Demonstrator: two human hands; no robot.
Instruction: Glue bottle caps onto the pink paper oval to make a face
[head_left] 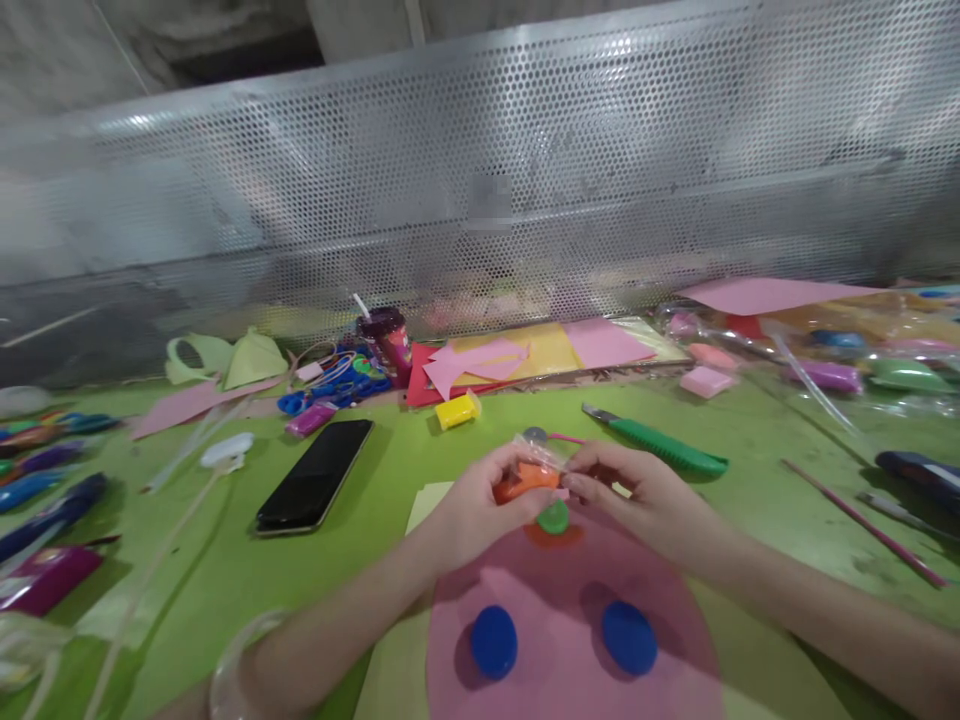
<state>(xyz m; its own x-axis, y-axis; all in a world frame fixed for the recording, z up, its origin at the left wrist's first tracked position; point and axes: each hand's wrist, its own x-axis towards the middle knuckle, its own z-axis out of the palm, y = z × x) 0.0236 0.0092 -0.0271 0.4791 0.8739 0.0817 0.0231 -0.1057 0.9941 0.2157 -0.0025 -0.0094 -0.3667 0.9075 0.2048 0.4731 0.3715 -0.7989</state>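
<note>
My left hand [480, 505] is closed around an orange lump of modelling clay [525, 483] in clear plastic wrap. With its fingertips pinched at the wrapper's right end, my right hand [637, 485] meets the left one. Below both hands lies a rounded pink paper shape [559, 610] on pale yellow paper [390, 620]. Two flat blue ovals, a left one [493, 642] and a right one [628, 637], sit on the pink shape. A small green disc [553, 517] and an orange patch [553, 535] show near its top, just under my fingers.
A black phone [315, 475] lies left of my hands, a green box cutter [660, 443] beyond the right one. Behind are a yellow clay packet [458, 410], a lidded cup [388, 340] and paper scraps [480, 362]. A perforated metal panel [487, 200] closes off the table's back.
</note>
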